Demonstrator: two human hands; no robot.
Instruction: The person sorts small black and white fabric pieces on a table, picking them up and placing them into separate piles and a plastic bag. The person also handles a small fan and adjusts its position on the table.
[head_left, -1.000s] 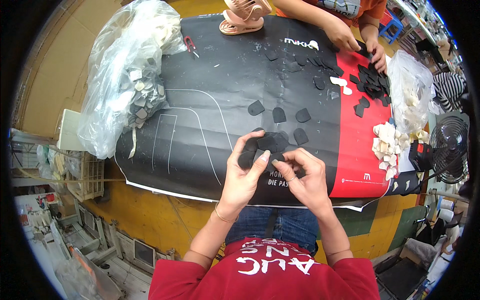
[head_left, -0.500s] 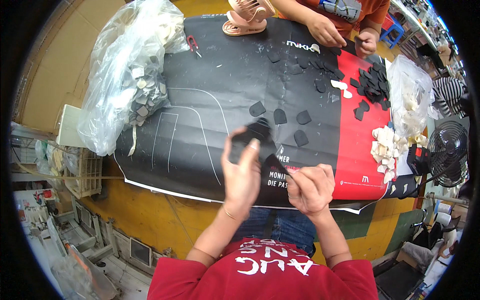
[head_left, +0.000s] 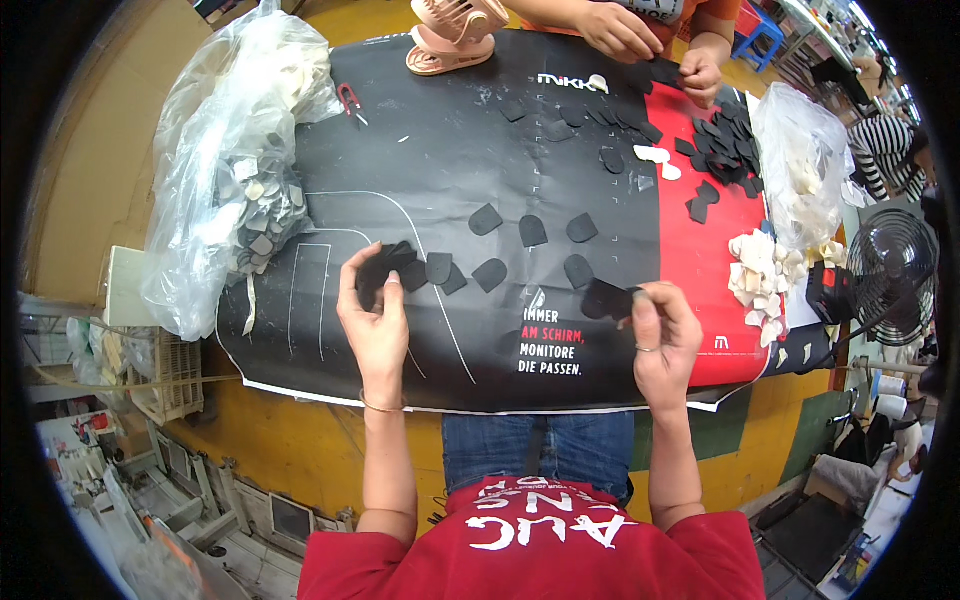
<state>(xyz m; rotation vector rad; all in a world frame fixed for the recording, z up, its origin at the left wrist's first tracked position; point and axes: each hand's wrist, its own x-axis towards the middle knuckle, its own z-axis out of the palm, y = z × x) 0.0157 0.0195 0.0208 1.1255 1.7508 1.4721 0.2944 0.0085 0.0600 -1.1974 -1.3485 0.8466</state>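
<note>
My left hand (head_left: pixel 377 325) is closed around a thick bunch of black fabric patches (head_left: pixel 378 272), rounded at one end, just above the dark mat. Right of this bunch, two overlapping black patches (head_left: pixel 440 268) lie by my fingers. Between thumb and fingers, my right hand (head_left: pixel 662 335) pinches a black patch (head_left: pixel 606 299); whether it is one piece or more I cannot tell. Several single black patches, one of them a round-topped patch (head_left: pixel 533 231), lie spread out on the mat (head_left: pixel 400 170) between and beyond my hands.
A clear bag (head_left: pixel 225 190) of pale and grey pieces stands at left. Red snips (head_left: pixel 349 98) and a pink sandal (head_left: pixel 452 48) lie farther off. At right are a black patch heap (head_left: pixel 725 145), cream pieces (head_left: pixel 760 270) and a fan (head_left: pixel 890 262). Across the table, a person's hands (head_left: pixel 640 40) handle black pieces.
My hands have moved apart, the left one leftward with its bunch, the right one rightward with its patch. More black patches now lie on the mat between them. The view has shifted slightly.
</note>
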